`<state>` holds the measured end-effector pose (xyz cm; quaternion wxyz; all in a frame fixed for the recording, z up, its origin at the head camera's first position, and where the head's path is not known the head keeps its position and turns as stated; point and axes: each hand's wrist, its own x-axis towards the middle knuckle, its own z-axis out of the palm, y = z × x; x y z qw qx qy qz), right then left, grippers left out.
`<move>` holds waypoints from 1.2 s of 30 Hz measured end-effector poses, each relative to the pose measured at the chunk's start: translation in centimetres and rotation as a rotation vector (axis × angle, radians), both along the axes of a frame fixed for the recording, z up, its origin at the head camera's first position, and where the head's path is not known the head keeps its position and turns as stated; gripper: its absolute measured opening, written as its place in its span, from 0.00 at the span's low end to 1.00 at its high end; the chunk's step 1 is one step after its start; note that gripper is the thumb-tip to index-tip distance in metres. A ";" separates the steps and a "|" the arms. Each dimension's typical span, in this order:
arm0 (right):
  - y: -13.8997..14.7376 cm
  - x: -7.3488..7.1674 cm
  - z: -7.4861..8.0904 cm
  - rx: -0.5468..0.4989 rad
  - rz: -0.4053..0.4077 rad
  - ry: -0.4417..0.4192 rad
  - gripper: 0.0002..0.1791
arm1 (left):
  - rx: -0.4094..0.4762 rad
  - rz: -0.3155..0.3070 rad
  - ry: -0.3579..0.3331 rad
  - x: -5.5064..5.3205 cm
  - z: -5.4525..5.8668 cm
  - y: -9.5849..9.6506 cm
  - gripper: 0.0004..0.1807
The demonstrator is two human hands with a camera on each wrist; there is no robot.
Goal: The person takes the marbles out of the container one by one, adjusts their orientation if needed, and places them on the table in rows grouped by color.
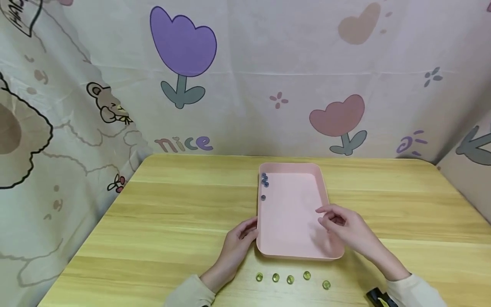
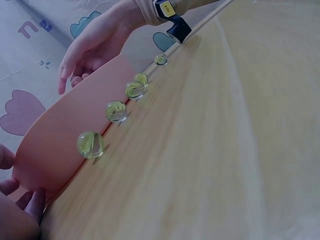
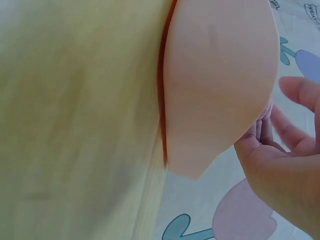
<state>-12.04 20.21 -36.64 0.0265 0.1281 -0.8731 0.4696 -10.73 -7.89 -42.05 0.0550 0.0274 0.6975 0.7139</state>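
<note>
A pink tray lies lengthwise on the wooden table. Several dark blue marbles sit inside it along the left wall, one of them a little apart. Against the tray's outer left side rests my left hand, its fingertips touching the wall near the base. My right hand hovers over the tray's right edge, thumb and forefinger apart, the other fingers loosely curled, with nothing between them. Several clear marbles with yellow-green swirls stand in a loose row before the tray's near side.
A wooden table carries everything. Printed cloth with flowers and hearts hangs behind it and along both sides. A black strap device sits at the right wrist, near the table's front.
</note>
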 end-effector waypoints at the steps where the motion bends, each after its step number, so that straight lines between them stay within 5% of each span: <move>1: 0.1 0.0 0.1 0.003 0.003 -0.001 0.13 | 0.001 -0.001 0.003 0.0 0.0 0.1 0.23; 14: 0.1 -0.3 0.7 0.018 0.096 0.011 0.12 | 0.022 0.014 0.004 -0.4 -0.4 0.8 0.22; 36: -1.2 -3.8 3.6 0.201 0.221 -0.039 0.12 | -0.005 0.021 -0.005 -0.3 -0.2 0.3 0.22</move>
